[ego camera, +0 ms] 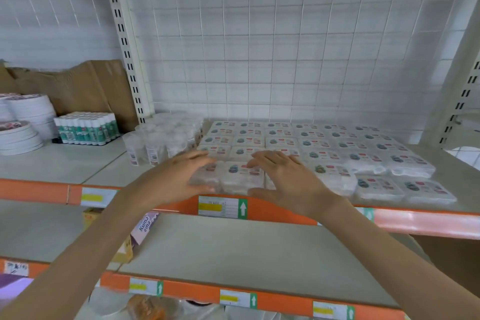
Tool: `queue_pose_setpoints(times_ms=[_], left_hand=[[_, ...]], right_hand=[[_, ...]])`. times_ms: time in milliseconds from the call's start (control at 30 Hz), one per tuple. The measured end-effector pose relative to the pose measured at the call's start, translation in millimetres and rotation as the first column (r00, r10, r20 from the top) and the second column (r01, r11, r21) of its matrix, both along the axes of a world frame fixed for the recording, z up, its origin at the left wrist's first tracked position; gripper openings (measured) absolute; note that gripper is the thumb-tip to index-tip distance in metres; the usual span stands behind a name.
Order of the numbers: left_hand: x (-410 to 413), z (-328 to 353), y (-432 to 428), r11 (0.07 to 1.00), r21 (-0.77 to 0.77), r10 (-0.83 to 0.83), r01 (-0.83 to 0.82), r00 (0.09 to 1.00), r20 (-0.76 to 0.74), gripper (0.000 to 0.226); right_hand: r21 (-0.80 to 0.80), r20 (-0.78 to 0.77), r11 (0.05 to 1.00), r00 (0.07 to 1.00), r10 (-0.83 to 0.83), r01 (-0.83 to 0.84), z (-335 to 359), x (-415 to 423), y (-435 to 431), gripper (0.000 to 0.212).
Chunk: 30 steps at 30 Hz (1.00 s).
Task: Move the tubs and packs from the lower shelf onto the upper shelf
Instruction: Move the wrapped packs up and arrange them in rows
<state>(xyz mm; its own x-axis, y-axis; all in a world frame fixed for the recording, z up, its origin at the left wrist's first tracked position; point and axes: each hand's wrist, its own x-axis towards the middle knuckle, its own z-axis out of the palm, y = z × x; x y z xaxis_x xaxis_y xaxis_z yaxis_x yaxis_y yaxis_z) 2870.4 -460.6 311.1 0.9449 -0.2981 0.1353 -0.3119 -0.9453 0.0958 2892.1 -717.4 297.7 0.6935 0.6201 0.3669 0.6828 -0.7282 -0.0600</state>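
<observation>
Pink "Kuma" box [145, 226] below left hand [179, 176]

The upper shelf [65, 163] carries rows of flat packs [324, 156] under and right of the right hand [283, 179], clear tubs [155, 143] just beyond the left hand [181, 176], and glue sticks [85, 127] farther left.
</observation>
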Motion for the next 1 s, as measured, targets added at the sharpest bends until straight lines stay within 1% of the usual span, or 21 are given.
queue_pose_setpoints(times_ms=[133, 233, 333, 567, 733, 900, 1000], left_hand=[[1, -10, 6, 0.997, -0.069, -0.034, 0.038, 0.997, 0.063, 0.054], [3, -15, 1, 0.997, -0.076, -0.016, 0.026, 0.992, 0.128, 0.051], [8, -18, -1, 0.996, -0.085, -0.015, 0.028, 0.988, 0.152, 0.051], [18, -13, 5, 0.985, -0.173, -0.004, 0.018, 0.996, 0.084, 0.051], [26, -4, 5, 0.976, -0.216, 0.004, -0.008, 1.000, -0.020, 0.048], [30, -1, 5, 0.981, -0.195, -0.005, -0.002, 0.999, -0.035, 0.048], [29, -1, 2, 0.985, -0.174, -0.008, 0.002, 0.999, -0.037, 0.049]], right_hand=[[-0.028, -0.003, 0.999, 0.999, -0.035, 0.035, -6, 11, 16, 0.042], [-0.014, 0.008, 0.996, 0.996, -0.088, 0.089, -9, 16, 17, 0.042], [-0.005, 0.019, 0.994, 0.994, -0.107, 0.107, -12, 18, 17, 0.041], [-0.004, 0.039, 0.996, 0.996, -0.085, 0.085, -15, 20, 15, 0.040], [-0.009, -0.018, 0.999, 0.999, -0.050, 0.050, -11, 26, 13, 0.041], [0.045, -0.074, 0.998, 0.997, -0.030, 0.034, -7, 28, 14, 0.044], [0.044, -0.084, 0.998, 0.996, -0.033, 0.036, -6, 26, 13, 0.048]])
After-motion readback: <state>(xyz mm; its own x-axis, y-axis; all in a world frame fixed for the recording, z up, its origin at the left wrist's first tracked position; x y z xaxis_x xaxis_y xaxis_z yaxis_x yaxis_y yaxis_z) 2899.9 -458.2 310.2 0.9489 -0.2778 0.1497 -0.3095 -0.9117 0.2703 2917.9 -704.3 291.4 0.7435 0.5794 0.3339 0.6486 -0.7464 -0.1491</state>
